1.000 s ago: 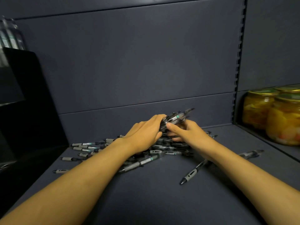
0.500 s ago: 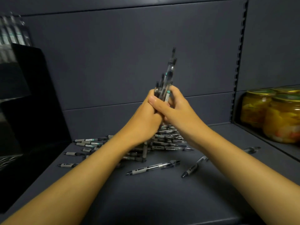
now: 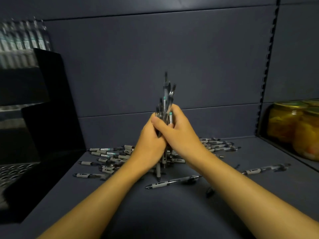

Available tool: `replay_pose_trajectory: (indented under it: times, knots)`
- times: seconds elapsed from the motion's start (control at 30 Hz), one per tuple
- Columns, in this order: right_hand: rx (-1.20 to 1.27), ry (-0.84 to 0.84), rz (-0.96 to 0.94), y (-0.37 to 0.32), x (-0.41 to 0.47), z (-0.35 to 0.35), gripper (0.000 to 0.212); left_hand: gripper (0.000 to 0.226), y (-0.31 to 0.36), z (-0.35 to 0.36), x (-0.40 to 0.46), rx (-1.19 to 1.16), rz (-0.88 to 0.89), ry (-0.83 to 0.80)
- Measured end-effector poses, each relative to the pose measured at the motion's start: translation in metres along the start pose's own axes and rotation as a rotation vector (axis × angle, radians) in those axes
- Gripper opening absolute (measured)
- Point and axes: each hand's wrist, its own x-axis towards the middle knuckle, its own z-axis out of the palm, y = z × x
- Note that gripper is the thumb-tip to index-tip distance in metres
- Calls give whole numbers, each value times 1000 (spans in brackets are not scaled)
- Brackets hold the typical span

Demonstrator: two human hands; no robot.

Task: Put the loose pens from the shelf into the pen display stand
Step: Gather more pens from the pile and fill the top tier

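A bundle of pens (image 3: 166, 99) stands upright in the middle of the shelf, its lower tips close to or on the shelf floor. My left hand (image 3: 149, 145) and my right hand (image 3: 179, 133) are both wrapped around the bundle, pressed together. Several loose pens (image 3: 110, 154) lie scattered on the dark shelf floor (image 3: 155, 213) behind and beside my hands, with single pens (image 3: 172, 182) in front and to the right (image 3: 265, 169). The black pen display stand (image 3: 43, 128) is at the left, with pens (image 3: 22, 40) upright in its top tier.
Glass jars of yellow preserves (image 3: 293, 128) stand on the neighbouring shelf at the right, past a slotted upright (image 3: 267, 66). The shelf's dark back wall (image 3: 155, 57) is close behind the pens. A perforated tier (image 3: 13, 171) of the stand shows at lower left.
Both hands gathered pens off the pile, lifted them and turned the bundle upright. Since half a second ago the bundle has come down lower toward the shelf floor.
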Motion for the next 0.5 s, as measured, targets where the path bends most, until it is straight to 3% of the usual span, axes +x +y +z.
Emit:
replay_pose_trajectory:
  times: [0.13, 0.37, 0.5]
  knots:
    - [-35, -21, -36, 14, -7, 8, 29, 21, -14, -1, -11, -46, 10, 73]
    - [-49, -34, -58, 29, -10, 9, 28, 44, -23, 2, -17, -106, -45, 63]
    - [-66, -57, -27, 40, -9, 6, 31, 33, -37, 7, -15, -56, -75, 58]
